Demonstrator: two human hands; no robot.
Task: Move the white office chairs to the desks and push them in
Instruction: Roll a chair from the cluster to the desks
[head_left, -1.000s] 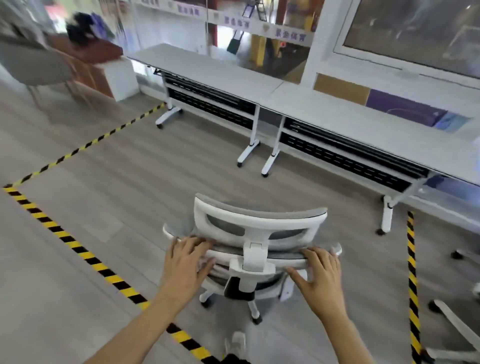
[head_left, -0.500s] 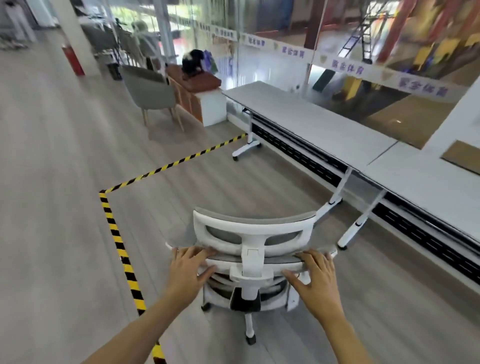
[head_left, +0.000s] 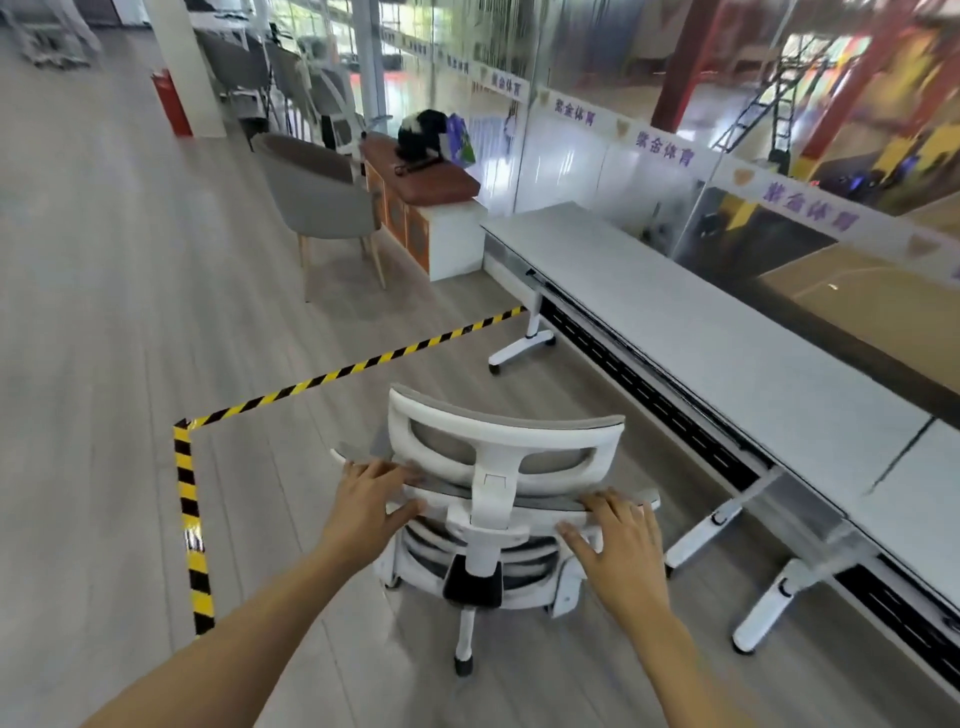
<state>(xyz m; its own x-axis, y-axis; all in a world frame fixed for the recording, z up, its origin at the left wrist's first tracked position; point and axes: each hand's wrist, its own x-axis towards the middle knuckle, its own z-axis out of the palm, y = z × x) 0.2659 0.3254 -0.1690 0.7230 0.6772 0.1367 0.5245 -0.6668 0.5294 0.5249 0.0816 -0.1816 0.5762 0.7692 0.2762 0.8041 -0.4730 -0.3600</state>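
Our left hand (head_left: 370, 506) and right hand (head_left: 621, 548) grip the white mesh-backed office chair (head_left: 501, 499); it stands beside the long grey desk (head_left: 691, 332), not yet pushed in.

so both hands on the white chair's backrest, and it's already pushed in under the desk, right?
Not pushed in. The head view shows both the left hand and right hand on the white office chair, but it stands on open floor beside the desk.
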